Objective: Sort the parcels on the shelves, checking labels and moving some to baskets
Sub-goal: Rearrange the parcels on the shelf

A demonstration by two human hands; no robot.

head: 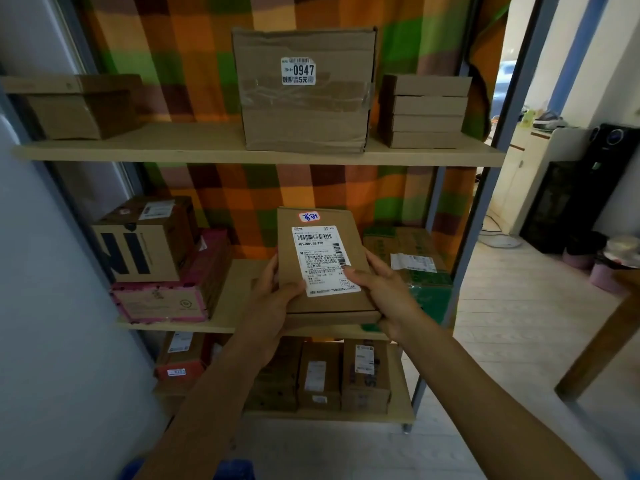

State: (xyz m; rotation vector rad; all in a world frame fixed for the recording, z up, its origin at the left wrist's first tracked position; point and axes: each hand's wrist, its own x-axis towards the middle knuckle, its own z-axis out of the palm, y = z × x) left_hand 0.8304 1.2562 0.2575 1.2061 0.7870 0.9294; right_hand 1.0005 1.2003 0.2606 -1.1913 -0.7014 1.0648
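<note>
Both hands grip one flat parcel (351, 239) in front of the middle shelf (239, 292), held above the board with its far end tipped up. From my remote view, the left hand (273, 296) has its thumb on top of the near left corner and fingers curled underneath. The right hand (384, 292) clasps the right edge, its thumb pressing on the white label's (323, 259) lower right corner. A small red-edged sticker (309, 216) sits near the parcel's far end. To its left, a box printed "NI" (145, 244) rests on a pink box (166, 299); to its right lies a green-printed box (415, 265). On the top shelf (207, 147) a big box (304, 109) marked 0947 stands between a brown box (83, 109) and four stacked flat boxes (427, 112). More parcels (363, 375) fill the bottom shelf.
</note>
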